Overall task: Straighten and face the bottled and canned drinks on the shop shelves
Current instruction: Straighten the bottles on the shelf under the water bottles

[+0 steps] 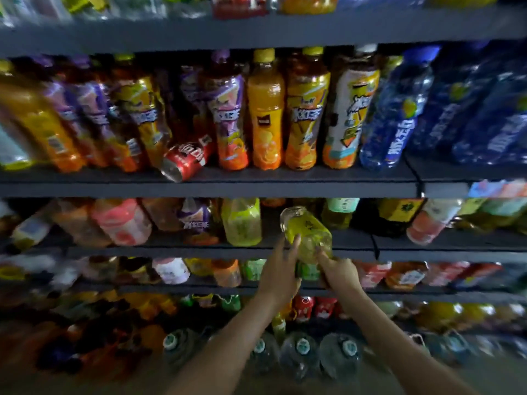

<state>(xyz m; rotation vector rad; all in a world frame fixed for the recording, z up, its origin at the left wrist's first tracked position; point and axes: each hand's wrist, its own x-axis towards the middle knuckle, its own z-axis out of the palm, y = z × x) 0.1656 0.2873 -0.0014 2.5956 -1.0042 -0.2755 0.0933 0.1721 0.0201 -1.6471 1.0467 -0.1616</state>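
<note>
Head view: two bare forearms reach up from the bottom edge toward a dark shelving unit crowded with drinks. The left hand point(281, 270) is spread, its straight fingers laid against the left side of a yellow bottle point(309, 230). The right hand point(339, 270) is curled round the bottle's near end, one finger pointing up along its side. The yellow bottle is tilted, its far end leaning up and to the left, over the front edge of the middle shelf point(171, 250). It sits between a pale green bottle point(242, 222) standing on its left and a gap on its right; its label print is too blurred to read. Low down behind the arms stand large clear water bottles point(302, 349) with teal caps. On the shelf above point(256, 189) a red can point(186, 161) lies on its side, its end facing forward, and its white script is not legible. Beside it stand tea bottles with purple and yellow labels point(228, 115), and an orange juice bottle point(265, 109) with a yellow cap and a small dark patch on its label. Farther right is a white-labelled bottle point(350, 109), then blue bottles point(396, 118) with white characters. All of this lettering is smeared by motion and cannot be read.
</note>
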